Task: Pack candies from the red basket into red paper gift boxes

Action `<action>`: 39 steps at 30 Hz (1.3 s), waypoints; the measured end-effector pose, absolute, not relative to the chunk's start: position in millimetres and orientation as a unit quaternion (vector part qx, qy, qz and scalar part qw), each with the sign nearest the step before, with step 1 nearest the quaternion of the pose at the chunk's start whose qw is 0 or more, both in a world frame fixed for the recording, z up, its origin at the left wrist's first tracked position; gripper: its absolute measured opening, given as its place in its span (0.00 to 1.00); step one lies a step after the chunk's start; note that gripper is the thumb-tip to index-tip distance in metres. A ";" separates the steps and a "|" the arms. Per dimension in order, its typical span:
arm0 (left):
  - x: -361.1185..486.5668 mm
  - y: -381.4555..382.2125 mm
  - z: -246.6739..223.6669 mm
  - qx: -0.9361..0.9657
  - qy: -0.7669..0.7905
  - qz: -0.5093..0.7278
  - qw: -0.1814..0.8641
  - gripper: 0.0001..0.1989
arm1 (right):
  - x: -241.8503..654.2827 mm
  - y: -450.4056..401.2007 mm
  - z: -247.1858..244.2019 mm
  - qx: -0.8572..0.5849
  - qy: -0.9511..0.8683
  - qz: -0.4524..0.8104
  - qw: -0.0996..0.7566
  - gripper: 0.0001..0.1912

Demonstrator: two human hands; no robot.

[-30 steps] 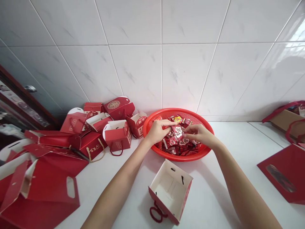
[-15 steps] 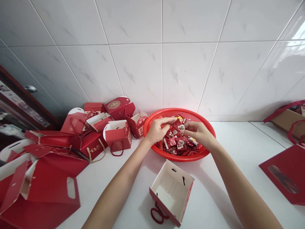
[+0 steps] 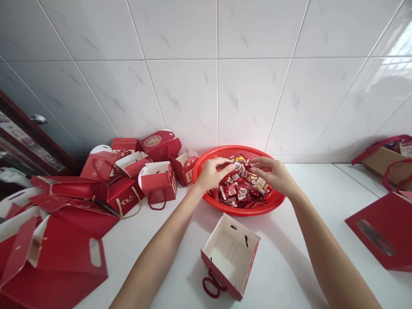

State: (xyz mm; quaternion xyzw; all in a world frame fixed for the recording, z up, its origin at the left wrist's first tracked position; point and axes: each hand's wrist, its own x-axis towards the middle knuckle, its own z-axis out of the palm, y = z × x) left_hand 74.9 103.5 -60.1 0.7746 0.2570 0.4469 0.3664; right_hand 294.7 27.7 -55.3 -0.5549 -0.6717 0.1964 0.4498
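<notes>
A red plastic basket (image 3: 215, 207) stands by the wall, heaped with small wrapped candies (image 3: 243, 192), mostly red with white print. Over the heap, my left hand (image 3: 213, 174) pinches one red-and-white candy packet (image 3: 239, 167) between thumb and fingertips. Facing it from the right, my right hand (image 3: 273, 172) hovers above the candies, thumb and fingers apart, with nothing visible between them. In front of the basket sits an uncovered red gift box (image 3: 230, 253), white inside, with a dark red cord handle hanging at its near side. Nothing lies inside that box.
Several red gift boxes (image 3: 158, 182) crowd the left side of the white counter (image 3: 280, 266). Larger red boxes (image 3: 71, 244) lie at the near left. To the right are a red box with an oval window (image 3: 383, 231) and a brown carton (image 3: 381, 165). A tiled wall (image 3: 247, 103) rises behind.
My right hand has drawn slightly back and its fingers have parted from the candy packet. The packet now shows at my left fingertips. The view has shifted a little.
</notes>
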 end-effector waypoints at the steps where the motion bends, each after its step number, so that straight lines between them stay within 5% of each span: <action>1: 75.2 104.9 -61.0 0.756 0.265 0.463 0.380 0.11 | 300.6 27.7 -55.1 -0.573 -0.673 0.177 0.433 0.12; 7: 75.7 113.6 -63.2 0.583 0.315 0.539 0.519 0.14 | 312.3 29.1 -57.4 -0.688 -0.683 0.089 0.227 0.19; 18: 74.1 110.0 -54.3 0.481 0.328 0.546 0.602 0.16 | 299.3 30.8 -60.1 -0.697 -0.709 0.092 0.050 0.32; 33: 73.0 110.8 -54.3 0.456 0.327 0.557 0.611 0.17 | 296.9 61.1 -59.7 -0.704 -0.695 0.139 0.030 0.30; 39: 72.8 107.8 -51.4 0.456 0.327 0.549 0.619 0.17 | 301.3 61.0 -70.6 -0.716 -0.687 0.117 0.045 0.21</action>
